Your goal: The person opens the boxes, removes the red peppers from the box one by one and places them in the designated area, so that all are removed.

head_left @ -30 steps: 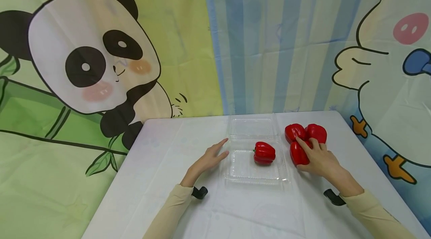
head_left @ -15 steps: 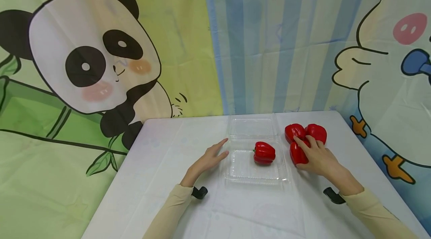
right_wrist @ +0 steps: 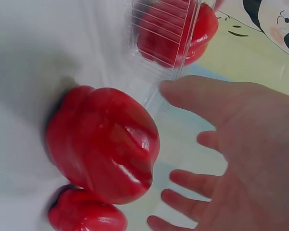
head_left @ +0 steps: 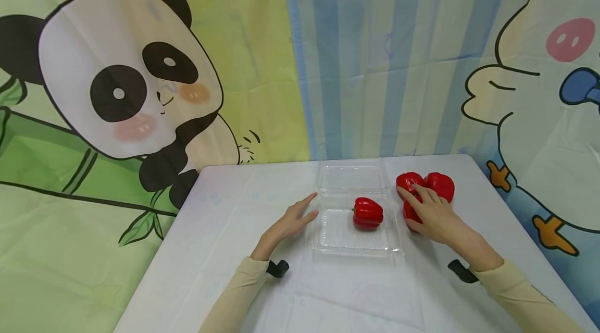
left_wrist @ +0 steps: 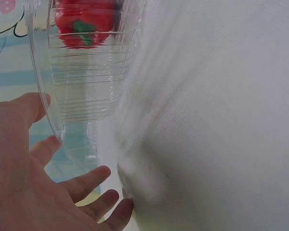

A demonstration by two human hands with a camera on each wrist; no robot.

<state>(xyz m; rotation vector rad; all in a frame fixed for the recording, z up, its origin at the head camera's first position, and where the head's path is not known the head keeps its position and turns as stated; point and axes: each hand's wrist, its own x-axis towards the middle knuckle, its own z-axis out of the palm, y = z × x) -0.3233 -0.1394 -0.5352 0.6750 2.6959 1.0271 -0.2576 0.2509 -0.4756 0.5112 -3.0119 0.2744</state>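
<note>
My left hand (head_left: 290, 222) rests at the left side of a clear plastic clamshell box (head_left: 335, 242), fingers extended. In the left wrist view its thumb and a finger are right at the box rim (left_wrist: 44, 103). One red bell pepper (head_left: 367, 213) with a green stem lies inside the box. To the right, my right hand (head_left: 438, 221) is over a second red bell pepper (head_left: 409, 213), partly hiding it. The right wrist view shows loosely spread fingers beside that pepper (right_wrist: 101, 144), with a gap between.
Behind the right hand sit two more red bell peppers, one on the left (head_left: 407, 180) and one on the right (head_left: 440, 185). The box's lid (head_left: 351, 179) lies folded back toward the rear edge of the white table (head_left: 234, 218). Printed curtains (head_left: 351, 62) hang behind.
My right hand has loosened from the front pepper and shifted slightly left, its fingers now straighter over it. The left hand, box and boxed pepper stay where they were.
</note>
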